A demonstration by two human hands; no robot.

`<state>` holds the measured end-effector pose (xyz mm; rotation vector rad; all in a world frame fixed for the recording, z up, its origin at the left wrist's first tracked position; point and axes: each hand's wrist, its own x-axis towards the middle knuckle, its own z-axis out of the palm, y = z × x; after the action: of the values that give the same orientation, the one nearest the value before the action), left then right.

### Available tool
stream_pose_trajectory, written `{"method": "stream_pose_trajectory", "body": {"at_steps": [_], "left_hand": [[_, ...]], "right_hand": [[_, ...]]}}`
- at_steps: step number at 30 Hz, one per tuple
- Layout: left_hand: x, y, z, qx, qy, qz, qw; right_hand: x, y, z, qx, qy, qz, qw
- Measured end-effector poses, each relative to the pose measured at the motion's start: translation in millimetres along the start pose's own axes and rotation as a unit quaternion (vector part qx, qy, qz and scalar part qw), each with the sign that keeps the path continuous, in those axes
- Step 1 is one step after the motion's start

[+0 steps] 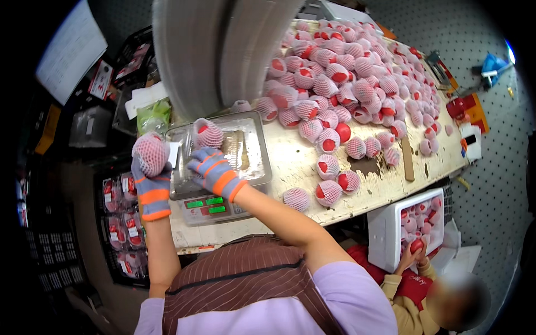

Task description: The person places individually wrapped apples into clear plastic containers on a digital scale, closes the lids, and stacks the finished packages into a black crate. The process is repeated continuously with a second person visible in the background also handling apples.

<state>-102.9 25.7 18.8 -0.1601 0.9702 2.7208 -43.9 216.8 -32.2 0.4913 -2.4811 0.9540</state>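
Observation:
My left hand, in a grey and orange striped glove, grips a red fruit in a white foam net beside the left edge of the scale. Over the steel pan of a digital scale is my right hand, gloved alike, its fingers pointing left and slightly apart. Another netted fruit sits on the pan just beyond those fingers; whether they touch it is not clear. A white label shows at the pan's left side. Green digits glow on the scale's display.
Netted red fruits are heaped across the worn white table, with several loose ones nearer me. A wooden strip lies right. Packed trays fill a black crate at left. A co-worker's hands hold a fruit by a foam box.

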Motion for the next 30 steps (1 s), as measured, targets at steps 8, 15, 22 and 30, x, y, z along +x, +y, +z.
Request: {"method": "stream_pose_trajectory", "body": {"at_steps": [8, 15, 22, 30], "left_hand": [[-61, -101, 131, 0.663, -0.283, 0.311, 0.619], [-43, -121, 132, 0.644, -0.318, 0.113, 0.687], [-20, -111, 110, 0.745, -0.246, 0.296, 0.545], [-22, -92, 58, 0.825, -0.213, 0.257, 0.456]], "right_hand": [[-41, 18, -98, 0.467, 0.260, 0.215, 0.818], [-145, 113, -139, -0.068, -0.101, 0.443, 0.888], [-86, 191, -182, -0.265, 0.143, 0.284, 0.910], [-65, 281, -158, -0.250, 0.016, 0.304, 0.919]]}}
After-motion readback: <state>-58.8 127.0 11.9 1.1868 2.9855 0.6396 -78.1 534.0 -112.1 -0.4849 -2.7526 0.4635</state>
